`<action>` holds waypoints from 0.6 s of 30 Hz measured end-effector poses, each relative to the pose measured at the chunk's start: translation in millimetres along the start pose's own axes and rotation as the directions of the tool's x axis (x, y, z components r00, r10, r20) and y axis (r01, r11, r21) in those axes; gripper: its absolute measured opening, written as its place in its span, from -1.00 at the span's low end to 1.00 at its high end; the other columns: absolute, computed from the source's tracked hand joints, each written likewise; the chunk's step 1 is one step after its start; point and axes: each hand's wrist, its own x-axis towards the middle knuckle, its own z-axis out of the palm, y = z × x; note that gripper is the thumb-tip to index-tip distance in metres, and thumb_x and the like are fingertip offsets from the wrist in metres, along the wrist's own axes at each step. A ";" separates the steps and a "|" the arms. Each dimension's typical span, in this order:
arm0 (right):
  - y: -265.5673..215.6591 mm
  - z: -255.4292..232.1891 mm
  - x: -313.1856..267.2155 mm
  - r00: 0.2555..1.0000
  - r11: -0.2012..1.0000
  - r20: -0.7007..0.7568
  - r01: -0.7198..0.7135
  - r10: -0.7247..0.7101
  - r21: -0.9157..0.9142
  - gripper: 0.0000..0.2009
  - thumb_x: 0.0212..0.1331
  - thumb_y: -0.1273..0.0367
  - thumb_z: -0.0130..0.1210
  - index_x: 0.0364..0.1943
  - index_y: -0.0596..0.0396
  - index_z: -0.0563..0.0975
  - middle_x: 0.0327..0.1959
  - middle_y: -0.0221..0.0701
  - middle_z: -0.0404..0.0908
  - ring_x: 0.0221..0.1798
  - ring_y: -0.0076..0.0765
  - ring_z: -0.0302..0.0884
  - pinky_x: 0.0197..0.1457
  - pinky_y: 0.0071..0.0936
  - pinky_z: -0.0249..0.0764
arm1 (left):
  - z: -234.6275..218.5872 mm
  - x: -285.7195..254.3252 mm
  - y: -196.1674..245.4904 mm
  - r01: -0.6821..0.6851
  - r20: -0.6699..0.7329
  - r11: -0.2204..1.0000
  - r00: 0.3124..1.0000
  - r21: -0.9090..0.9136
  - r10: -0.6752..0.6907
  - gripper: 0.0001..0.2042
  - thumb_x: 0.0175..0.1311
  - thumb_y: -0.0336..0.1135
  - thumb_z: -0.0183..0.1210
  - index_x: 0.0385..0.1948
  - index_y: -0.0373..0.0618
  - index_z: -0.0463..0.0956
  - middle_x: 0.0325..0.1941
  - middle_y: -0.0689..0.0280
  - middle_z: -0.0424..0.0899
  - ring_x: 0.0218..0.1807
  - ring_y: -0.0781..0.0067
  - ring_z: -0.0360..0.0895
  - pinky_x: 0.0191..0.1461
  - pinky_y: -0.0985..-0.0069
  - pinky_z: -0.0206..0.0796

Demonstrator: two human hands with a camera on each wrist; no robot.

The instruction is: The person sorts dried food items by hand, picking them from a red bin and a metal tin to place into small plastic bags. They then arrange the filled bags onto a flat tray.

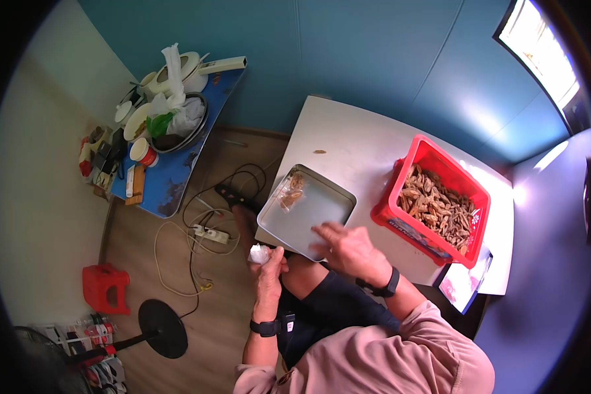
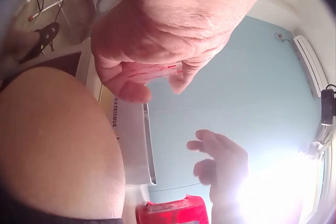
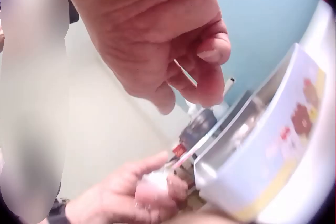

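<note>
The left hand (image 1: 268,279) curls its fingers round a small clear plastic packet (image 1: 259,254) with white at its top, beside the tray's near corner. Pink-red lines show on the packet (image 2: 152,70) in the left wrist view. Over the near right edge of a metal tray (image 1: 322,205), the right hand (image 1: 356,253) hangs with loosely bent fingers; nothing shows between them in the right wrist view. Small clear packets with brown pieces (image 1: 292,192) lie at the tray's left side. The tray's outer wall (image 3: 278,150) carries printed cartoon figures.
A red basket (image 1: 391,197) of brown dried pieces stands right of the tray on the white table (image 1: 348,138). A card or packet (image 1: 466,279) lies near the basket. A blue table (image 1: 171,187) with dishes and bags, cables, a power strip (image 1: 211,234) and a fan base (image 1: 163,328) are at left.
</note>
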 end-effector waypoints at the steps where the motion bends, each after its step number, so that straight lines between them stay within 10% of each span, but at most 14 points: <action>1: 8.8 -1.7 12.7 0.998 0.994 -0.004 -0.068 0.068 -0.082 -0.75 0.07 0.34 0.25 -0.15 0.04 0.58 -0.29 -0.33 0.61 -0.41 -0.12 0.60 -0.47 -0.30 0.50 | 3.3 0.9 0.1 -0.014 -0.004 0.999 1.000 0.050 0.014 -0.77 0.04 -0.36 0.39 -0.42 -0.04 0.44 -0.62 0.40 0.49 -0.58 0.56 0.45 -0.54 0.65 0.25; 10: 84.3 14.5 92.8 0.938 0.904 0.116 -0.274 0.327 -0.329 -0.64 0.16 0.44 0.05 0.09 0.07 0.46 0.00 -0.19 0.54 -0.07 0.04 0.56 -0.02 -0.14 0.49 | 17.2 7.7 -21.1 -0.009 -0.005 0.998 1.000 -0.057 0.008 -0.78 0.02 -0.39 0.38 -0.41 -0.08 0.46 -0.49 0.41 0.54 -0.56 0.61 0.47 -0.52 0.69 0.36; 18: 132.7 39.4 109.7 0.967 0.927 0.086 -0.202 0.240 -0.315 -0.61 0.14 0.49 0.00 0.11 0.03 0.45 0.06 -0.26 0.53 0.01 -0.02 0.54 0.04 -0.16 0.48 | 18.8 13.5 -17.0 -0.013 0.068 1.000 0.998 -0.023 0.015 -0.82 0.05 -0.45 0.30 -0.31 -0.17 0.53 -0.41 0.39 0.58 -0.51 0.64 0.47 -0.53 0.69 0.35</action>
